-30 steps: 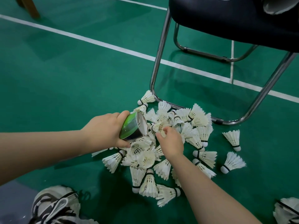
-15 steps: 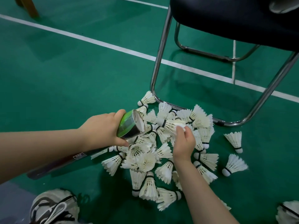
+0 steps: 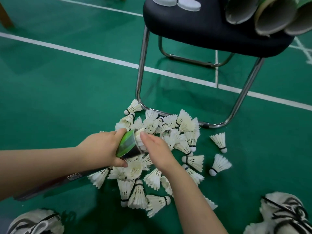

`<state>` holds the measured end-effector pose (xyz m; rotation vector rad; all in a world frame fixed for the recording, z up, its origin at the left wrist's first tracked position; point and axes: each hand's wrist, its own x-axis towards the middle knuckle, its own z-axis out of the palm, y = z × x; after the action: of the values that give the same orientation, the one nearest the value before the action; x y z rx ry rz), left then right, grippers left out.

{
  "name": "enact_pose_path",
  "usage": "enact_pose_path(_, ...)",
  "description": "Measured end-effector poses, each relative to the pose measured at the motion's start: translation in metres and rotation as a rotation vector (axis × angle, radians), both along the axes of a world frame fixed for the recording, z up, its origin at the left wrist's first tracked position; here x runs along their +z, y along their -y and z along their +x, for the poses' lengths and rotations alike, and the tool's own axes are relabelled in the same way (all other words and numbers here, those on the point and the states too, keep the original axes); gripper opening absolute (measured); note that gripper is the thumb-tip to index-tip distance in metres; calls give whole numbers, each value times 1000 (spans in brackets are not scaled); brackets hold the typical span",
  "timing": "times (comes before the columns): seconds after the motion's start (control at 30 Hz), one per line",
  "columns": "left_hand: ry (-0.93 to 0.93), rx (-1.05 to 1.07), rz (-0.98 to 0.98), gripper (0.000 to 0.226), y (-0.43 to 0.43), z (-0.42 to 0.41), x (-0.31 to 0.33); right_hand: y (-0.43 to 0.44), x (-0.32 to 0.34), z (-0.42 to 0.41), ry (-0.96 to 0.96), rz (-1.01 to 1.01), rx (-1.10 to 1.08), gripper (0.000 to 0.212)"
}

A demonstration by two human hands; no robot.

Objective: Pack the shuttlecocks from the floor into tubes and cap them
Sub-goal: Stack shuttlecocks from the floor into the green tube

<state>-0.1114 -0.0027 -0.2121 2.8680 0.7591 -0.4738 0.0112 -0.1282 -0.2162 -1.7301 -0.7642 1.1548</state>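
Observation:
My left hand (image 3: 103,149) grips a long dark tube with a green end (image 3: 126,145), its open mouth pointing right over the pile. A white shuttlecock (image 3: 137,135) sits in the mouth, feathers showing. My right hand (image 3: 157,151) has straight fingers pressed against the mouth and that shuttlecock. Several white feather shuttlecocks (image 3: 185,125) lie heaped on the green floor under and around both hands. White caps (image 3: 189,4) lie on the chair seat.
A black chair (image 3: 194,26) on chrome legs (image 3: 141,68) stands just beyond the pile, with empty cardboard tubes (image 3: 270,19) lying on its seat. My two sneakers (image 3: 283,215) sit at the bottom corners. White court lines (image 3: 84,54) cross the floor.
My right hand lifted a shuttlecock from the pile, carried it left to the tube mouth and now presses it in with flat fingers. The view tilted up, revealing the seat.

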Motion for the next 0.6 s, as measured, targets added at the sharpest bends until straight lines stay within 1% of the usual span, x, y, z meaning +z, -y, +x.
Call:
enact_pose_path(0.07, 1, -31, 0, 94, 5, 4, 1, 6, 0, 9, -51, -8, 111, 41)
enact_pose_path(0.17, 0, -130, 0, 91, 18, 12, 0, 13, -4, 13, -114, -103, 281, 28)
enact_pose_path(0.27, -61, -239, 3, 87, 31, 18, -5, 15, -21, 5, -53, -140, 405, 33)
enact_pose_path(0.3, -77, -250, 0, 86, 33, 20, -7, 16, -27, 2, -27, -132, 389, 31)
enact_pose_path(0.33, -82, -237, -10, 84, 34, 21, -9, 17, -30, 1, -24, -119, 320, 26)
enact_pose_path(0.4, -58, -176, -38, 83, 34, 26, -8, 20, -34, 2, -95, -63, 104, 22)
enact_pose_path(0.47, -14, -126, -52, 86, 33, 31, -7, 24, -30, 5, -194, 61, -110, 26)
enact_pose_path(0.5, 4, -106, -60, 87, 33, 34, -7, 26, -27, 8, -205, 113, -213, 32)
enact_pose_path(0.57, 20, -58, -87, 91, 33, 40, -7, 29, -24, 18, -153, 152, -406, 40)
enact_pose_path(0.6, 20, -34, -104, 94, 34, 43, -8, 31, -26, 25, -120, 156, -487, 40)
